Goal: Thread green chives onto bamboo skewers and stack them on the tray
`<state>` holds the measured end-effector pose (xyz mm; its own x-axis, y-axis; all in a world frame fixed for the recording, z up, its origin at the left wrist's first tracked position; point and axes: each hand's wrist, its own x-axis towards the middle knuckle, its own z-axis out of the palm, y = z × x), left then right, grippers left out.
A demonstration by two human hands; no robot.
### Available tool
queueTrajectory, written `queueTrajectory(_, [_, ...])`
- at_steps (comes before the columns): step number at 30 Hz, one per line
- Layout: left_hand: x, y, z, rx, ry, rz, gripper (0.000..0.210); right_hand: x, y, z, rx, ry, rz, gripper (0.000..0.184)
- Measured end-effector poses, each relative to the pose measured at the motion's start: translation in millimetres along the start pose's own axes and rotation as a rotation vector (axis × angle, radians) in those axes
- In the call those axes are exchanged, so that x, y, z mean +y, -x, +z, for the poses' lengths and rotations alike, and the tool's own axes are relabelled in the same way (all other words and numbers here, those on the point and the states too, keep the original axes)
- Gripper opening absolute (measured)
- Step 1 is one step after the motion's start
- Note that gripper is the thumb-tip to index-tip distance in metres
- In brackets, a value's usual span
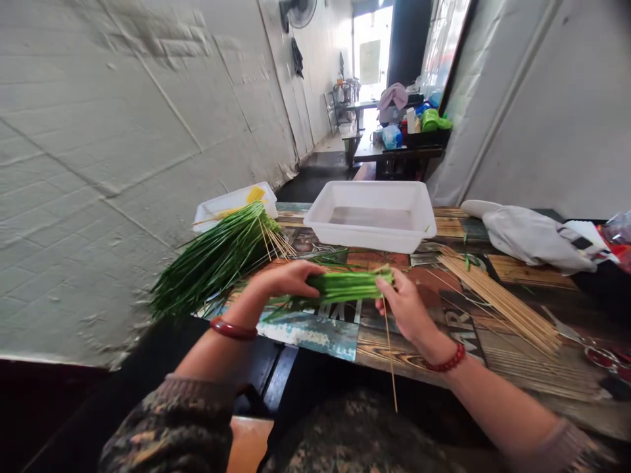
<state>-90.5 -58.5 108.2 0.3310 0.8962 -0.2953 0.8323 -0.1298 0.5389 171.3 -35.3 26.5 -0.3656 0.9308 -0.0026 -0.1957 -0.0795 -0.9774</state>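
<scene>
A bunch of green chives (pixel 348 286) lies sideways between my hands, just above the table's near edge. My left hand (pixel 296 279) is closed round its left part, thumb on the near side. At the pale cut ends, my right hand (pixel 399 299) pinches the bunch together with a thin bamboo skewer (pixel 389 355). That skewer hangs down past the table edge, and its upper end is partly hidden by my fingers. To the left rests a big pile of chives (pixel 211 256), with several skewers (pixel 279 240) sticking out of its cut ends.
Behind my hands stands a white plastic tub (pixel 369 233). A smaller white tray (pixel 236 200) with yellow pieces is at the back left. On the right lie a bundle of skewers (pixel 497 299), scissors (pixel 599 355) and a white cloth (pixel 537 236). A wall (pixel 98 164) runs along the left.
</scene>
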Motion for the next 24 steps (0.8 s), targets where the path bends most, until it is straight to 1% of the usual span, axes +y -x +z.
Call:
queueTrajectory(2, [-16,-13,27.1,0.005,-0.007,0.030,0.035,26,6,-6,0.024,-0.001,0.070,0.036])
queueTrajectory(4, [-23,-24,46.2,0.026,-0.073,0.022,0.034,39,7,-13,0.036,0.028,0.091,0.037])
queueTrajectory(5, [-24,-28,52.2,0.042,-0.099,0.011,0.034,43,5,-17,0.043,0.043,0.092,0.038])
queueTrajectory(7, [-22,-34,57.6,0.074,-0.123,0.026,0.039,44,-2,-27,0.058,0.085,0.098,0.038])
queueTrajectory(9, [-21,-38,55.9,0.116,-0.090,0.083,0.046,44,-10,-37,0.052,0.153,0.105,0.037])
queueTrajectory(11, [-22,-42,49.8,0.191,-0.014,0.100,0.046,44,-18,-46,0.005,0.268,0.088,0.036])
queueTrajectory(13, [-29,-47,42.1,0.299,0.026,0.038,0.037,44,-22,-52,-0.035,0.400,0.022,0.031])
queueTrajectory(15, [-40,-54,34.9,0.393,-0.025,-0.060,0.030,42,-23,-55,-0.033,0.512,-0.070,0.025])
queueTrajectory(16, [-47,-57,32.0,0.422,-0.078,-0.103,0.029,41,-23,-55,-0.022,0.551,-0.110,0.023])
queueTrajectory(18, [-61,-65,27.7,0.444,-0.194,-0.182,0.042,37,-22,-54,-0.015,0.597,-0.156,0.019])
queueTrajectory(20, [-74,-73,24.8,0.430,-0.286,-0.238,0.058,34,-22,-53,-0.039,0.610,-0.164,0.017])
queueTrajectory(21, [-79,-78,23.8,0.412,-0.314,-0.250,0.063,33,-22,-53,-0.054,0.606,-0.163,0.016])
queueTrajectory(22, [-82,-82,23.1,0.390,-0.332,-0.251,0.063,32,-22,-54,-0.070,0.596,-0.161,0.015])
queueTrajectory(24, [-85,-92,22.7,0.355,-0.347,-0.233,0.050,32,-23,-55,-0.091,0.564,-0.155,0.014])
